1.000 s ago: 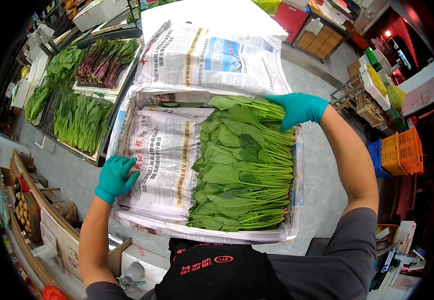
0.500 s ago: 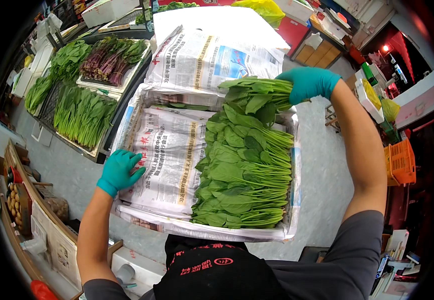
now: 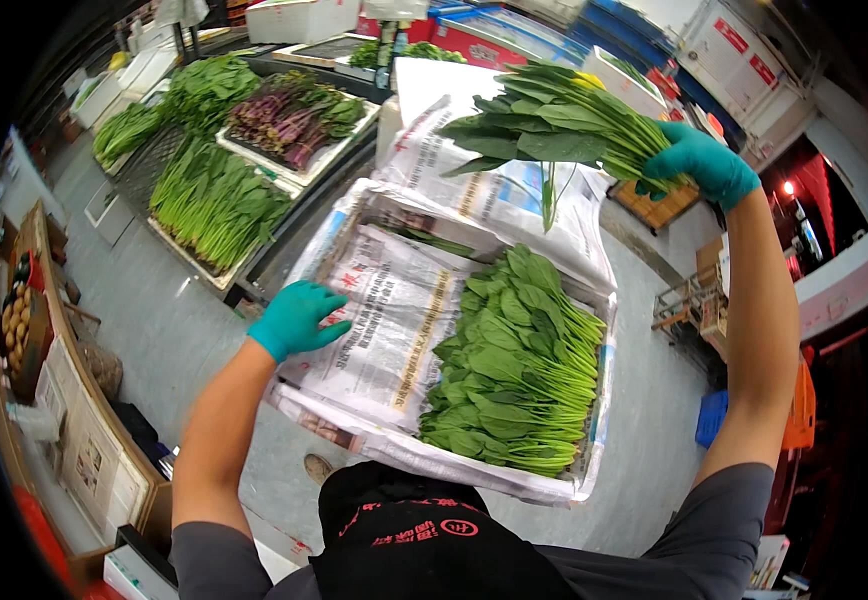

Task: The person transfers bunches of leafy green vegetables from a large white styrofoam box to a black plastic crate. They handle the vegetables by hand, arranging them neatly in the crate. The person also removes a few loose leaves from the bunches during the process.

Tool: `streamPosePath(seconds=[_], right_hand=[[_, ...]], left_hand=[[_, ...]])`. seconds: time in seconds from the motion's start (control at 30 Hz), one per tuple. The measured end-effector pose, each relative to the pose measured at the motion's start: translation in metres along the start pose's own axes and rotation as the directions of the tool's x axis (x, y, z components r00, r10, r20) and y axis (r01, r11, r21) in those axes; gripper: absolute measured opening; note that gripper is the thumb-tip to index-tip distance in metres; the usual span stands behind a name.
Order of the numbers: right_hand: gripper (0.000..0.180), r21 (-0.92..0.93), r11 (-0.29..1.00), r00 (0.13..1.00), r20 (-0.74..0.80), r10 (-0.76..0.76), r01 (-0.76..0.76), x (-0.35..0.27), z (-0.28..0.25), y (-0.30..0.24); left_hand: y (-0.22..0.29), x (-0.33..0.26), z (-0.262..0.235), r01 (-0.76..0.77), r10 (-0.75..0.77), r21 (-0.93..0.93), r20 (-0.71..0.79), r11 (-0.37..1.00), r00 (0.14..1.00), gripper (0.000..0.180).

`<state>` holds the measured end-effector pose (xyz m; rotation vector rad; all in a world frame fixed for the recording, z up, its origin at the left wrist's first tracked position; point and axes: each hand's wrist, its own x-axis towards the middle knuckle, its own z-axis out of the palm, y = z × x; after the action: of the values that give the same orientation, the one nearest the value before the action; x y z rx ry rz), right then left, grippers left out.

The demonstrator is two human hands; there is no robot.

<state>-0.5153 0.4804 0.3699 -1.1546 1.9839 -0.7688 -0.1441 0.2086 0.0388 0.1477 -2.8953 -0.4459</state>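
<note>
In a teal glove, my right hand [image 3: 699,165] is closed round the stems of a bunch of leafy greens [image 3: 564,115], raised above the far right of a newspaper-lined box [image 3: 359,440]. The leaves point left, and one sprig hangs down below the bunch. More long-stemmed greens [image 3: 509,370] lie packed in the right half of the box, stems to the right. A newspaper sheet [image 3: 384,320] covers the left half. My left hand [image 3: 299,320], also gloved in teal, rests at the sheet's left edge with its fingers apart and nothing in them.
To the left stands a display with green bunches [image 3: 214,205] and a white tray of purple-stemmed greens [image 3: 289,125]. A wooden shelf with potatoes [image 3: 16,325] runs along the far left. An orange crate [image 3: 801,405] and a wooden stool [image 3: 689,300] are on the right.
My right hand has lifted the bunch up and to the right, off the greens in the box. My left hand stays by the newspaper's left edge. The whole view has swung round.
</note>
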Motion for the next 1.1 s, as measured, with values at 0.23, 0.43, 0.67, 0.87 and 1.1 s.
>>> streamPosePath(seconds=[0.23,0.43,0.67,0.87,1.1], right_hand=[[0.052,0.21,0.976,0.995,0.072,-0.067,0.051,0.033,0.091,-0.054],[0.051,0.34,0.94,0.987,0.141,-0.076,0.024,0.099,0.225,-0.11],[0.053,0.431,0.9,0.954,0.288,-0.077,-0.058,0.169,0.338,-0.142],[0.051,0.475,0.877,0.955,0.288,-0.075,-0.075,0.204,0.372,-0.153],[0.05,0.533,0.846,0.967,0.23,-0.107,-0.034,0.23,0.367,-0.149]], left_hand=[[0.062,0.054,-0.008,-0.109,-0.525,-0.994,-0.087,-0.01,0.847,0.051],[0.026,0.041,-0.021,-0.367,-0.428,-0.501,0.009,-0.784,0.904,0.032],[-0.084,-0.053,-0.012,-0.493,-0.671,-0.558,0.163,-0.668,0.724,0.029],[-0.154,-0.102,-0.003,-0.199,-0.837,-0.904,0.244,-0.379,0.489,0.034],[-0.185,-0.066,0.01,0.18,-0.743,-0.894,-0.214,0.41,0.634,0.09]])
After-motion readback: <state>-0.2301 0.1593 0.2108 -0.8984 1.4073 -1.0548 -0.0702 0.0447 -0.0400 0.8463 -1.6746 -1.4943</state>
